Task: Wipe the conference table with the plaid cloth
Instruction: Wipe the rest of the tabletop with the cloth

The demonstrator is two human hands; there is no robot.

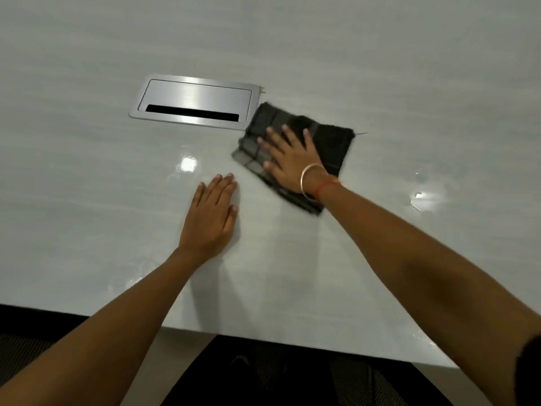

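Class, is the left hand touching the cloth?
No, the left hand lies flat on the bare table, apart from the cloth under the right hand.

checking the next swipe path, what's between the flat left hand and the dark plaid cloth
In the head view, only bare glossy pale-grey tabletop lies between the left hand and the dark plaid cloth pressed under the right hand.
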